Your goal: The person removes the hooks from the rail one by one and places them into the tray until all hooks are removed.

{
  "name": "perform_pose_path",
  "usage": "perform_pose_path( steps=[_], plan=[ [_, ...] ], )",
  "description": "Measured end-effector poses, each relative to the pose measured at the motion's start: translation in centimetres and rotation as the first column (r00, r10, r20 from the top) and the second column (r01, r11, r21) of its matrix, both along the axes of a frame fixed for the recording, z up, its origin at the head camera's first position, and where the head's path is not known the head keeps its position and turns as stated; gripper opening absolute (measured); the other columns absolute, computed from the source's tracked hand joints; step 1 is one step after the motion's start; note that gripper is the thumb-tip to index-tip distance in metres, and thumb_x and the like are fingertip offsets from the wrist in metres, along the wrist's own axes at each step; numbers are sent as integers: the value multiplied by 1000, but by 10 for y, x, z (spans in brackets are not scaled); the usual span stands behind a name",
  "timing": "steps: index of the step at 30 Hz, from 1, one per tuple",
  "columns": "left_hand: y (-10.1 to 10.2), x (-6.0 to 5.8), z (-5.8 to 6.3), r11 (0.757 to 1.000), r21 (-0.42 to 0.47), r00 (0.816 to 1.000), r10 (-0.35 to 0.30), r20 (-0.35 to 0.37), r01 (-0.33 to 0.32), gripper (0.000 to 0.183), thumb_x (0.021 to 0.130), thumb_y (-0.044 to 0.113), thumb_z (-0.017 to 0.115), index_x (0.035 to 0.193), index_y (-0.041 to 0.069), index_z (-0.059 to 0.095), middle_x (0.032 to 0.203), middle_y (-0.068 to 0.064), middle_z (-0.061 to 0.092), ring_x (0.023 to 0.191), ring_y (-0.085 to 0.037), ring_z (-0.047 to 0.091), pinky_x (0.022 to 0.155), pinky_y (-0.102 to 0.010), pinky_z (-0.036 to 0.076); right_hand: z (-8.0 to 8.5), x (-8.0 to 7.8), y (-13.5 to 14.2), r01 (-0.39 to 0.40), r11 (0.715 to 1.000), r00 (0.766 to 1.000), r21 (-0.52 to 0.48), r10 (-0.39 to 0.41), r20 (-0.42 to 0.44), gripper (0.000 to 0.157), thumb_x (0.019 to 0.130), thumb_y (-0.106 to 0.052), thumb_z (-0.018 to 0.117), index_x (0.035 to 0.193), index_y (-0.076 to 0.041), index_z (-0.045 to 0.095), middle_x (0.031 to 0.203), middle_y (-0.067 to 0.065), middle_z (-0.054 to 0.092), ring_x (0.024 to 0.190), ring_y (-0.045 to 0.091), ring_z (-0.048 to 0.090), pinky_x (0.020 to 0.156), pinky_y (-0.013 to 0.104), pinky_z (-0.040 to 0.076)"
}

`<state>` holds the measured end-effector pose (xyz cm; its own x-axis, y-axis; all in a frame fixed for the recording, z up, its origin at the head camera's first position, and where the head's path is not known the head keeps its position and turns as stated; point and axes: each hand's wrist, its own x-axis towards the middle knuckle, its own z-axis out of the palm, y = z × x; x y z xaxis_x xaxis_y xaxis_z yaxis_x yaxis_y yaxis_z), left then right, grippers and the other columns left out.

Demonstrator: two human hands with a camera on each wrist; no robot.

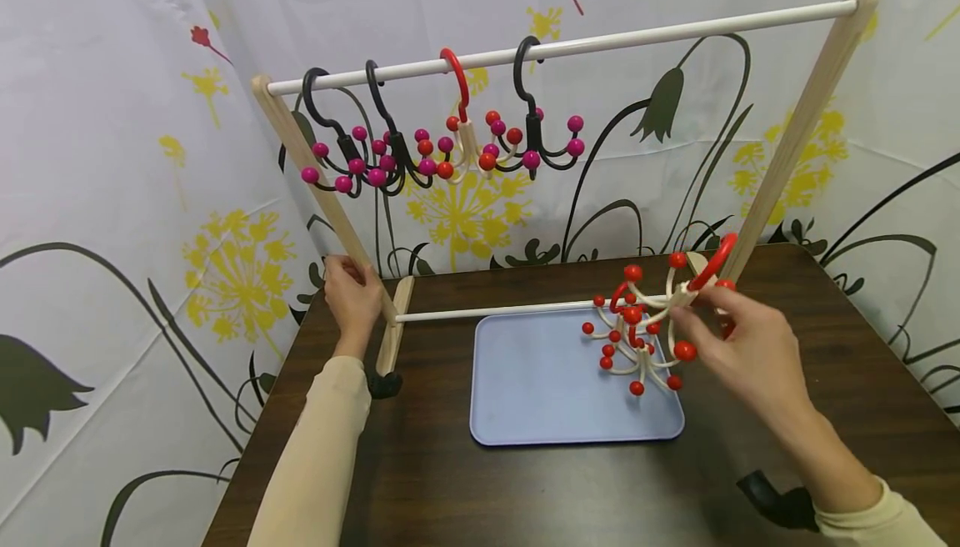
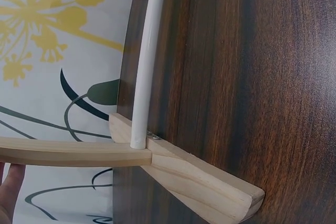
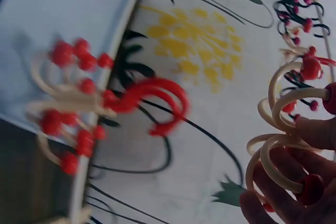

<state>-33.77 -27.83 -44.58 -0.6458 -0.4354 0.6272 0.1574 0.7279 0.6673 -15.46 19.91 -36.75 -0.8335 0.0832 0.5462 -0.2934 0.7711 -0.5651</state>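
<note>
My left hand [image 1: 352,293] grips the left wooden post [image 1: 330,213] of a hanging rack, low down near its foot. Its fingers [image 2: 11,187] show at the edge of the left wrist view, against the post. With my right hand [image 1: 753,351] I hold a cream octopus-style hanger [image 1: 716,263] by its middle. It has a red hook and red balls on its curved arms, and is tilted over the tray's right side. More cream hangers [image 1: 643,363] with red balls and red hooks lie on the light blue tray [image 1: 540,380], partly behind the held one.
From the rack's white top rail [image 1: 637,42] hang three black hangers [image 1: 532,134] with pink balls and a cream hanger [image 1: 467,143] with a red hook. A white lower bar [image 1: 495,311] runs behind the tray. The dark wooden table [image 1: 450,489] meets a flowered curtain [image 1: 150,197].
</note>
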Motion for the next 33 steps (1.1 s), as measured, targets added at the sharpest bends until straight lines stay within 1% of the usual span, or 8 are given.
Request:
perform_pose_path(
  steps=[4, 6, 8, 13, 18, 23, 29, 33],
  plan=[
    [0, 1, 0, 1000, -1, 1000, -3, -4, 3, 23, 86, 9, 66, 101, -2, 51, 86, -17, 52, 80, -35, 54, 74, -50, 42, -38, 16, -10, -21, 1000, 998, -4, 22, 63, 18, 80, -23, 81, 95, -16, 73, 60, -6, 51, 44, 8, 34, 39, 28, 24],
    [0, 1, 0, 1000, 2, 1000, -8, -3, 8, 23, 86, 9, 66, 101, -2, 52, 85, -16, 52, 79, -35, 54, 74, -50, 42, -53, 22, -15, -24, 1000, 996, -14, 25, 89, 17, 79, -21, 82, 93, -18, 72, 61, -7, 53, 41, 7, 32, 37, 28, 24],
    [-1, 2, 0, 1000, 8, 1000, -15, 2, 15, 23, 86, 9, 66, 101, -2, 52, 85, -16, 52, 78, -35, 54, 75, -50, 42, -66, 27, -19, -29, 999, 994, -31, 32, 106, 18, 77, -20, 83, 91, -18, 72, 70, -7, 61, 40, 6, 32, 37, 27, 24],
    [-2, 3, 1, 999, 18, 999, -30, 11, 29, 24, 87, 9, 66, 102, -2, 52, 85, -15, 52, 78, -35, 53, 75, -50, 41, -92, 33, -26, -21, 999, 989, -37, 26, 144, 19, 75, -20, 85, 90, -19, 73, 81, -4, 69, 45, 5, 34, 42, 27, 26],
    [0, 2, 1, 999, 19, 1000, -28, 7, 28, 23, 87, 9, 66, 102, -3, 52, 86, -16, 52, 79, -35, 53, 75, -50, 41, -110, 36, -29, -22, 1000, 983, -22, 26, 179, 20, 75, -21, 85, 92, -20, 74, 84, -1, 71, 49, 5, 39, 46, 28, 31],
    [0, -1, 0, 1000, 8, 1000, -21, -4, 21, 23, 87, 9, 66, 102, -2, 52, 85, -16, 52, 79, -35, 53, 75, -50, 41, -124, 32, -31, -74, 997, 982, -20, 77, 175, 20, 74, -19, 86, 87, -22, 72, 80, -1, 69, 52, 5, 42, 49, 28, 37],
    [1, 0, 1, 1000, 13, 1000, -22, 2, 22, 24, 86, 9, 67, 102, -1, 52, 85, -16, 53, 79, -35, 54, 76, -50, 41, -134, 26, -32, -85, 996, 973, 1, 83, 217, 19, 76, -20, 84, 90, -21, 73, 88, -3, 72, 47, 3, 35, 45, 26, 30],
    [1, 1, 1, 999, 20, 999, -27, 19, 26, 23, 87, 9, 67, 102, 0, 51, 86, -16, 53, 80, -35, 54, 76, -49, 41, -139, 22, -32, -72, 997, 968, 19, 66, 244, 26, 76, -19, 85, 99, -17, 75, 89, -3, 73, 48, 6, 35, 45, 28, 29]
  ],
)
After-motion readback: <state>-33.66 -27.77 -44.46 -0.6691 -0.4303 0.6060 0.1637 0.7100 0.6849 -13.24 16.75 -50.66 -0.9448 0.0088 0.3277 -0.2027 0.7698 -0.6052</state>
